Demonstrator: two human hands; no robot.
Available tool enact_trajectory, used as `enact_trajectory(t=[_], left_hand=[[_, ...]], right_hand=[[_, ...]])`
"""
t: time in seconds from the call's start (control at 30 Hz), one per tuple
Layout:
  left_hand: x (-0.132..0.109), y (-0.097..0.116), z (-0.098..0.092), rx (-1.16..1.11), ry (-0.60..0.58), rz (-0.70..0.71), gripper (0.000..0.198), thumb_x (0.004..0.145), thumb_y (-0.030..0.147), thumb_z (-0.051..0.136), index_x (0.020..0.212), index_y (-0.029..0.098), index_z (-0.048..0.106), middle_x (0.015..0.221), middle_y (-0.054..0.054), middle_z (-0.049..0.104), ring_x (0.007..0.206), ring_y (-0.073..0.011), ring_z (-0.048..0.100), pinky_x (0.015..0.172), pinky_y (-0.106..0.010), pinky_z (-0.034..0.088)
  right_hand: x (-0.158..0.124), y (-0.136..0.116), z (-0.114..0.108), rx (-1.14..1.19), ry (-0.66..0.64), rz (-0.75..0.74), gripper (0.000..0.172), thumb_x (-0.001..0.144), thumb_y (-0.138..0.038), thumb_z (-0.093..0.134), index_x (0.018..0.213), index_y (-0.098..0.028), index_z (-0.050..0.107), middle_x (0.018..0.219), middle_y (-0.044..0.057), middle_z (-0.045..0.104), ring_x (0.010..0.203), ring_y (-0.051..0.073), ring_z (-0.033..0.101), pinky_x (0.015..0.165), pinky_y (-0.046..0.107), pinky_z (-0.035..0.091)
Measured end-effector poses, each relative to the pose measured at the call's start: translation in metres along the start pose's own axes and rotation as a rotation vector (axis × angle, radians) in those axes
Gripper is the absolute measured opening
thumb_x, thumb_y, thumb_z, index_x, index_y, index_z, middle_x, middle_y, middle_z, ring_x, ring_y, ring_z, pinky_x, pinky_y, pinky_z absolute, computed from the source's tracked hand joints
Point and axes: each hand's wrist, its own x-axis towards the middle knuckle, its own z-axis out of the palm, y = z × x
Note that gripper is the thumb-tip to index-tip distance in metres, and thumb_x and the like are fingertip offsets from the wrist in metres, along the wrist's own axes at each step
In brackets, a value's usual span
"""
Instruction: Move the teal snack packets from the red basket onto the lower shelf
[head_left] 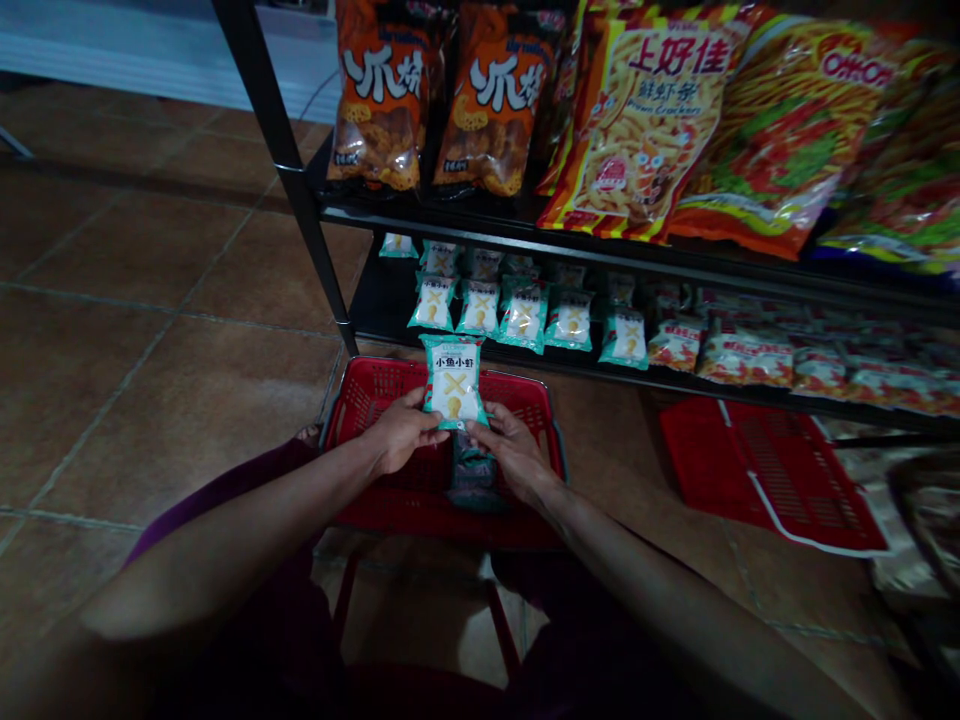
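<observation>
Teal and white, a small snack packet (454,385) is gripped by both hands, its printed front turned upward toward the wearer. Its lower left corner is pinched by the left hand (405,432), and its lower right corner by the right hand (511,445), so the packet is kept between them, with its top edge free beyond the fingertips.

Beneath the hands, a red basket (409,515) is seen, with the held packet placed above its far half and overlapping the far rim in view. Inside, toward the right of the basket's middle, more packets (472,470) are partly hidden by the right hand.

Past the basket's far rim, similar teal packets (523,312) are lined up along the front edge of the lower shelf (375,300), near its left end; red-and-white packets (750,350) are set farther right.

On the upper shelf (442,220), two orange bags (382,110) are stood at the left end, followed by a yellow-and-red bag (649,120). Below the lower shelf's front edge, to the right, another red basket (712,460) is seen on the tiled floor (187,400).
</observation>
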Motion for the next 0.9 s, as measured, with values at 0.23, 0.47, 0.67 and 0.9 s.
enact_trajectory(t=[0.23, 0.47, 0.67, 0.9], left_hand=[[0.001, -0.001, 0.002, -0.023, -0.003, -0.011, 0.031, 0.069, -0.003, 0.056, 0.093, 0.017, 0.059, 0.09, -0.004, 0.065, 0.075, -0.0119, 0.059, 0.07, -0.028, 0.048], [-0.001, 0.002, 0.006, -0.023, 0.0, -0.002, 0.034, 0.067, -0.003, 0.058, 0.094, 0.018, 0.061, 0.088, -0.003, 0.066, 0.073, -0.0106, 0.059, 0.065, -0.023, 0.046], [0.001, -0.002, 0.001, -0.047, 0.008, 0.025, 0.029, 0.066, -0.002, 0.059, 0.088, 0.017, 0.063, 0.083, -0.002, 0.066, 0.07, -0.0101, 0.058, 0.06, -0.021, 0.044], [0.001, -0.001, -0.006, -0.071, -0.011, 0.066, 0.034, 0.065, -0.004, 0.058, 0.091, 0.017, 0.062, 0.086, -0.003, 0.065, 0.073, -0.011, 0.058, 0.064, -0.023, 0.046]], right_hand=[[0.001, -0.001, -0.002, -0.033, 0.034, 0.011, 0.045, 0.06, -0.039, 0.072, 0.097, -0.019, 0.056, 0.078, -0.001, 0.063, 0.057, 0.008, 0.048, 0.053, 0.023, 0.037], [0.001, -0.002, -0.005, -0.044, 0.046, -0.004, 0.044, 0.059, -0.04, 0.071, 0.095, -0.02, 0.056, 0.077, -0.002, 0.062, 0.056, 0.008, 0.047, 0.053, 0.023, 0.037], [0.001, -0.001, -0.003, -0.048, 0.047, 0.008, 0.047, 0.058, -0.04, 0.072, 0.097, -0.019, 0.056, 0.078, -0.002, 0.062, 0.057, 0.009, 0.048, 0.052, 0.023, 0.037], [0.004, -0.001, 0.006, -0.036, 0.03, 0.006, 0.049, 0.058, -0.041, 0.073, 0.099, -0.019, 0.056, 0.074, -0.002, 0.062, 0.056, 0.009, 0.048, 0.052, 0.023, 0.037]])
